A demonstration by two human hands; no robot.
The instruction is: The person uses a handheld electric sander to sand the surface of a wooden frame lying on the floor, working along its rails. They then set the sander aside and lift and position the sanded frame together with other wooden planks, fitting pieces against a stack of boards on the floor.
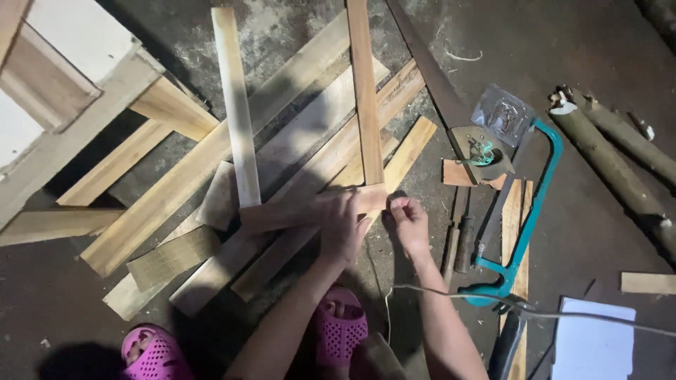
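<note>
Head view, looking down at a dark concrete floor (605, 42); both forearms reach forward from the bottom edge. Left hand (345, 224) lies palm-down, fingers spread and pressing flat on the short cross slat (296, 213), gripping nothing. Right hand (408, 222) is just beside the slat's right end; fingers curled, thumb and forefinger pinched together; whether anything sits between them I cannot tell. Cross slat lies horizontal at frame centre, over the near ends of two long slats: the left slat (236, 105) and the right slat (365, 91), both running away from the person. Beneath them a loose pile of planks (310, 127), overlapping, count unclear. Right of the hands: one handsaw (440, 88), one teal-framed hacksaw (528, 218), two small hand tools (458, 236) with wooden handles, one clear plastic packet (503, 112), two logs (620, 158), one white sheet (591, 345). A cable (535, 313) crosses the right forearm. Two pink sandals (341, 331) at bottom. Wooden frame (84, 91) top left.
</note>
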